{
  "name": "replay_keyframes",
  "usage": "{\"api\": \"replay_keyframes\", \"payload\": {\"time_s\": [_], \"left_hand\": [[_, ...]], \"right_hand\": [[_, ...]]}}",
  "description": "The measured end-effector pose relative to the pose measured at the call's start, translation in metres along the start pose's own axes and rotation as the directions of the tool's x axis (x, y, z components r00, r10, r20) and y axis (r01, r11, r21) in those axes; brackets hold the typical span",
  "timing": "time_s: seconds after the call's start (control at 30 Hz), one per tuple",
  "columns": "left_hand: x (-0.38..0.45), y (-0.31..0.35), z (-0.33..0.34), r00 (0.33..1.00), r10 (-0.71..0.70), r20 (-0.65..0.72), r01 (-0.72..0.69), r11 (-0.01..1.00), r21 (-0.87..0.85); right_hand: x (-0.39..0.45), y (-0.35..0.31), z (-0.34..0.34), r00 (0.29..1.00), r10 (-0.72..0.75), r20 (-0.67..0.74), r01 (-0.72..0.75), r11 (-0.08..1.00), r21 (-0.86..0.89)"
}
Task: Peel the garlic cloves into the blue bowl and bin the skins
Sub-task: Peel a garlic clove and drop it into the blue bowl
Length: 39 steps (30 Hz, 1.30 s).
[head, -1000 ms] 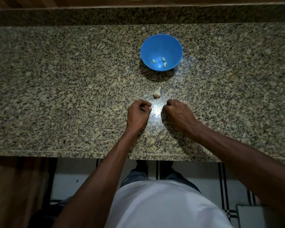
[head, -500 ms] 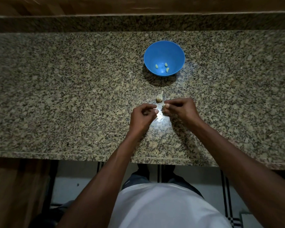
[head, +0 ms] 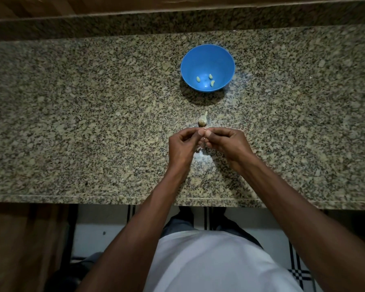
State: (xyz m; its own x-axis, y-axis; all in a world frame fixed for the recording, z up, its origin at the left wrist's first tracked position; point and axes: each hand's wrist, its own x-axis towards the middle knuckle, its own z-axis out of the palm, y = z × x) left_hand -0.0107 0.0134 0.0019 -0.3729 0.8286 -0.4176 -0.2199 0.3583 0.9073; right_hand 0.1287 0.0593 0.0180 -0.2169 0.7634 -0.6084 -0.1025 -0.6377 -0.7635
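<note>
Speckled granite surface (head: 93, 123) spans the frame. Blue bowl (head: 207, 68) is set in the upper centre; three peeled cloves (head: 209, 79) are seen lying in its bottom. Unpeeled garlic piece (head: 203, 120) is left on the surface between bowl and hands. Left hand (head: 182, 145) and right hand (head: 228, 142) are held together at centre frame, fingertips meeting, fingers curled. A small pale bit appears pinched between them; what it is cannot be told. White shirt (head: 215, 264) is noted at the bottom.
</note>
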Motion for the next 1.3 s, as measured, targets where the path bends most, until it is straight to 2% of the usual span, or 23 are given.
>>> {"api": "replay_keyframes", "payload": {"time_s": [0.1,0.23,0.37,0.43,0.47,0.53,0.6,0.7,0.8,0.93,1.0,1.13,1.3], "left_hand": [[-0.001,-0.006,0.002,0.999,-0.045,-0.021,0.043,0.997,-0.071],[0.0,-0.004,-0.002,0.997,-0.031,0.065,0.034,0.998,-0.059],[0.003,0.001,-0.005,0.994,-0.022,0.11,0.029,0.998,-0.062],[0.005,0.002,-0.006,0.993,-0.032,0.112,0.043,0.995,-0.093],[0.005,0.002,-0.007,0.993,-0.039,0.111,0.051,0.993,-0.104],[0.005,0.002,-0.006,0.994,-0.058,0.09,0.068,0.992,-0.111],[0.003,0.002,-0.003,0.997,-0.069,0.045,0.074,0.992,-0.106],[0.0,0.002,-0.001,0.998,-0.058,-0.031,0.057,0.997,-0.049],[-0.001,-0.004,-0.005,0.997,-0.055,-0.049,0.057,0.997,0.056],[0.0,-0.006,-0.013,0.999,-0.048,0.0,0.047,0.984,0.174],[-0.002,-0.003,-0.013,0.998,-0.059,0.024,0.055,0.988,0.142],[-0.007,0.001,-0.01,0.993,-0.12,-0.008,0.12,0.993,0.013],[-0.012,-0.007,-0.008,0.995,-0.1,-0.026,0.102,0.99,0.096]], "right_hand": [[0.0,-0.001,0.003,0.991,0.135,0.011,-0.135,0.985,0.106],[-0.002,-0.006,0.001,0.933,0.349,0.085,-0.356,0.87,0.34],[0.004,-0.014,-0.001,0.868,0.451,0.208,-0.494,0.744,0.451],[0.007,-0.015,-0.002,0.851,0.469,0.236,-0.524,0.722,0.452],[0.007,-0.015,-0.001,0.856,0.459,0.237,-0.516,0.733,0.443],[0.007,-0.011,-0.001,0.907,0.373,0.193,-0.419,0.834,0.359],[0.005,-0.007,0.003,0.97,0.213,0.116,-0.233,0.953,0.195],[0.002,-0.002,0.008,0.999,0.009,0.053,-0.005,0.998,-0.068],[0.005,0.0,0.003,0.982,-0.159,0.104,0.187,0.914,-0.359],[0.008,-0.006,-0.004,0.923,-0.281,0.262,0.384,0.678,-0.627],[0.01,-0.008,-0.004,0.912,-0.295,0.286,0.411,0.645,-0.644],[0.009,-0.003,-0.004,0.953,-0.257,0.161,0.302,0.845,-0.441],[0.002,0.001,-0.005,0.983,-0.139,0.117,0.163,0.959,-0.231]]}}
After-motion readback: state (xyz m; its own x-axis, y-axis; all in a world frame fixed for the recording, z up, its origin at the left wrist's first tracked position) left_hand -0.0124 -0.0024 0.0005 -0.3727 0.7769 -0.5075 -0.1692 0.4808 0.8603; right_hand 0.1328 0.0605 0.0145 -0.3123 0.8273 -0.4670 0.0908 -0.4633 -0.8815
